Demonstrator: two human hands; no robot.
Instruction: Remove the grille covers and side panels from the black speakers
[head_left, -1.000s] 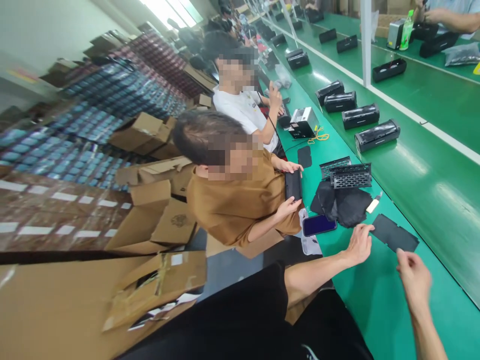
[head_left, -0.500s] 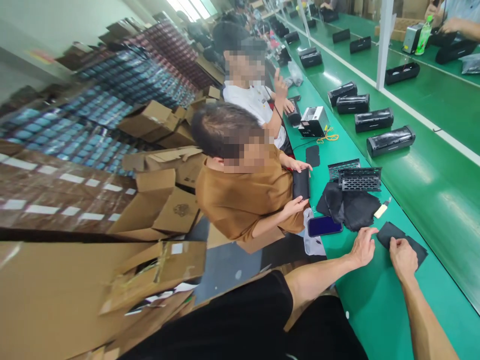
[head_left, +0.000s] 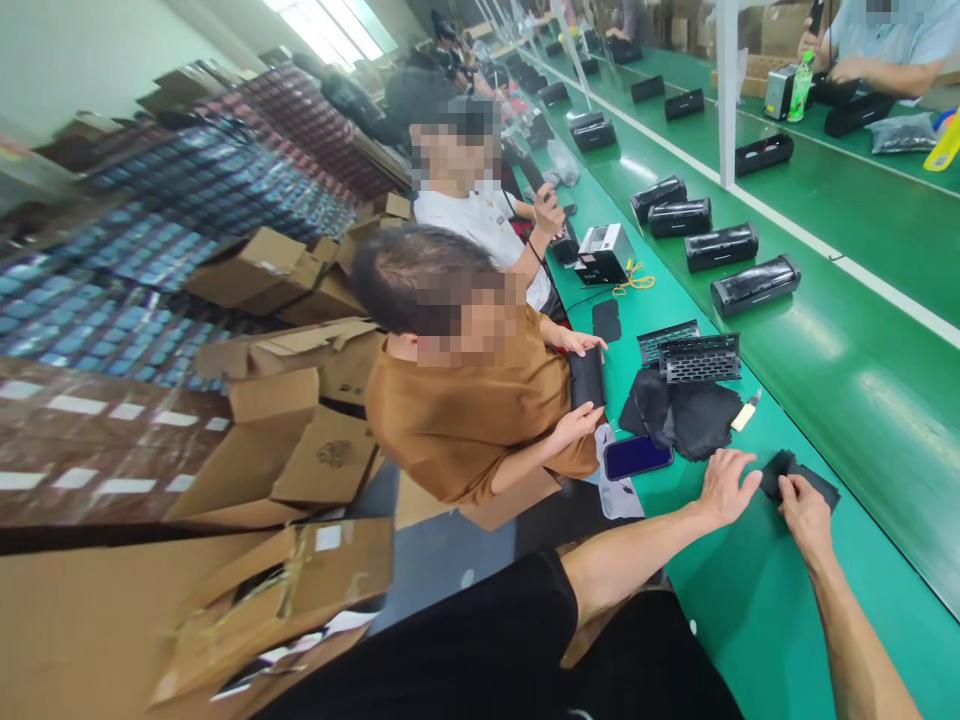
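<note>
My right hand [head_left: 806,512] pinches the near edge of a black cloth piece [head_left: 819,486] on the green bench. The cloth looks bunched at its left end. My left hand [head_left: 727,487] is just left of it, thumb and fingers apart and holding nothing. Beyond my left hand lies a heap of black cloth pieces [head_left: 701,415], with a yellow-handled cutter [head_left: 745,412] at its right side. Two black perforated grilles [head_left: 703,360] rest behind the heap.
A phone [head_left: 637,458] lies left of my left hand. A co-worker in a brown shirt [head_left: 457,420] sits beside me holding a dark part [head_left: 586,378]. Black speaker housings [head_left: 756,285] stand along the green conveyor [head_left: 840,340]. Open cardboard boxes [head_left: 277,430] fill the left.
The cloth under my right hand has gone from flat to bunched. My left thumb has spread from the fingers. The further co-worker has lowered a raised hand. The view has shifted slightly.
</note>
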